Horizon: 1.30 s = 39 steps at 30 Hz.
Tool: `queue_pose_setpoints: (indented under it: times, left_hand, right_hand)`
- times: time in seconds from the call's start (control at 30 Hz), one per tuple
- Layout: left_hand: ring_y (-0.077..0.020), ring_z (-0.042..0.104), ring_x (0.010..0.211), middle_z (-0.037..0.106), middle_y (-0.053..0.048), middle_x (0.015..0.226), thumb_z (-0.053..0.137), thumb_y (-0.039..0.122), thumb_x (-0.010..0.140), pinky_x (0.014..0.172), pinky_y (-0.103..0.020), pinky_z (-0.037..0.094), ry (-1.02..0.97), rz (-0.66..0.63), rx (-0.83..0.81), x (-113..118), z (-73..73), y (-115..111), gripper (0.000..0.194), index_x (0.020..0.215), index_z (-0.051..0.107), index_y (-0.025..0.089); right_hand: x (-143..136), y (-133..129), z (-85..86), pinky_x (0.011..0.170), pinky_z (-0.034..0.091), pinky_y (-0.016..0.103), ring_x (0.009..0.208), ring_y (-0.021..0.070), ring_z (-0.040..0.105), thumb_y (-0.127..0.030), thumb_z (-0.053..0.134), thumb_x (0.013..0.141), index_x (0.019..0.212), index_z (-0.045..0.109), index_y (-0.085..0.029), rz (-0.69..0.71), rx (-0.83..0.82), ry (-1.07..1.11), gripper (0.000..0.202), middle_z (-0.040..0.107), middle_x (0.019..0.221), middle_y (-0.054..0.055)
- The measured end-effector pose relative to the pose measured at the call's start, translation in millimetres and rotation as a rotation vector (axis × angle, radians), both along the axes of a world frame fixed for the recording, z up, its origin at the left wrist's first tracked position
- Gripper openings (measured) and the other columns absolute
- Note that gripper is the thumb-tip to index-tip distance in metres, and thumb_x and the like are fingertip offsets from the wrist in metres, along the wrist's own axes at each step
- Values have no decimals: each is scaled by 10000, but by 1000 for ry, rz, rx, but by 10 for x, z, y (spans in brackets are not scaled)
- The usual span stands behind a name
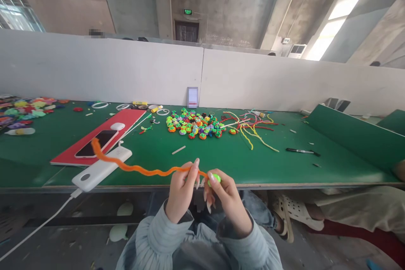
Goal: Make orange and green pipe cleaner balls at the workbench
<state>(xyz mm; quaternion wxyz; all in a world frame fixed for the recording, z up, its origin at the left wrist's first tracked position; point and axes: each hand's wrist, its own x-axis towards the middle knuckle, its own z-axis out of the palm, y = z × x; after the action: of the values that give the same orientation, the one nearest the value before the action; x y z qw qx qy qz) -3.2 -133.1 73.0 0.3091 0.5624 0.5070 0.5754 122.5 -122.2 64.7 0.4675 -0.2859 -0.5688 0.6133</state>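
Note:
An orange pipe cleaner [142,171] stretches leftward from my hands, wavy along its length, its free end raised above the phone. My left hand [182,190] pinches it between thumb and fingers near its right end. Close beside, my right hand [226,192] grips a small bright green fuzzy piece [215,179], where the orange strand meets it. Both hands are just over the table's front edge. Beyond them lies a pile of small multicoloured pipe-cleaner balls [196,124], with loose pipe cleaners [253,128] in yellow, red and pink to its right.
At left, a red folder [68,152] carries a phone [96,143] and a white earbud case [117,126]. A white power strip [101,171] overhangs the front edge. A black pen [303,151] lies right, before a green divider [357,135]. Another person's leg and clog [300,212] show at lower right.

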Motion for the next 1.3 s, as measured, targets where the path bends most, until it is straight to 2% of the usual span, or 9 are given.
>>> queue_pose_setpoints:
  times: [0.1, 0.2, 0.3, 0.5, 0.7, 0.83, 1.03, 1.17, 1.3]
  left_hand:
    - [-74, 326, 438, 308, 47, 491, 378, 377, 886, 473, -228, 285, 21, -73, -13, -11, 11, 2, 413, 523, 356, 181]
    - [-73, 337, 437, 323, 46, 490, 386, 368, 884, 470, -224, 289, 34, -98, -19, -10, 23, 6, 413, 517, 348, 181]
    - [-73, 356, 440, 336, 47, 485, 391, 352, 883, 468, -217, 292, 54, -73, -5, -6, 15, 12, 403, 520, 355, 181]
    - [-68, 365, 427, 345, 50, 459, 398, 343, 879, 459, -207, 293, 80, 11, -6, -15, -37, 37, 415, 502, 351, 177]
    - [-67, 366, 433, 342, 50, 458, 404, 337, 879, 472, -207, 303, 103, 45, 18, -4, -53, 27, 420, 496, 342, 176]
    - [-64, 365, 429, 334, 50, 458, 399, 334, 884, 484, -209, 317, 78, 47, 43, -13, -29, 11, 431, 488, 334, 177]
    - [-61, 383, 423, 335, 52, 463, 400, 349, 881, 481, -203, 334, 73, -51, 46, -77, -26, 16, 430, 491, 338, 179]
    - [-50, 369, 353, 330, 65, 436, 419, 383, 867, 403, -205, 295, 18, -56, -29, -69, -61, 32, 422, 503, 356, 180]
    - [-49, 388, 345, 355, 61, 449, 419, 400, 863, 390, -203, 297, 11, -83, -55, -55, -77, 47, 423, 507, 374, 176]
  right_hand:
    - [-4, 18, 2, 360, 360, 172, 393, 70, 476, -465, 478, 844, 753, 513, -157, 52, -116, 84, 323, 516, 552, -26]
    - [-23, 30, 6, 324, 322, 168, 342, 61, 427, -517, 449, 837, 743, 499, -162, 61, -169, 74, 371, 479, 503, -44]
    - [-42, 38, 9, 308, 254, 159, 312, 41, 333, -505, 439, 848, 715, 477, -163, 55, -163, 5, 369, 432, 453, -66]
    - [-31, 54, -46, 381, 257, 170, 382, 32, 314, -464, 500, 832, 774, 514, -143, 112, -64, -39, 327, 444, 519, -58]
    - [-21, 36, -80, 375, 305, 168, 383, 36, 364, -455, 522, 822, 780, 513, -137, 120, -22, -71, 321, 493, 537, -42]
    - [-40, 32, -82, 400, 381, 175, 403, 47, 457, -452, 547, 804, 799, 545, -130, 103, -15, -79, 322, 561, 617, -9]
    - [-33, 84, -134, 436, 428, 180, 494, 96, 593, -477, 519, 813, 824, 571, -118, 230, -43, -104, 363, 626, 683, 37]
    - [0, 111, -160, 441, 427, 163, 507, 86, 597, -444, 556, 802, 812, 557, -124, 311, -45, -56, 320, 631, 673, 27]
    - [3, 125, -182, 436, 428, 155, 524, 83, 595, -412, 614, 767, 767, 541, -128, 322, -63, -8, 293, 626, 674, 21]
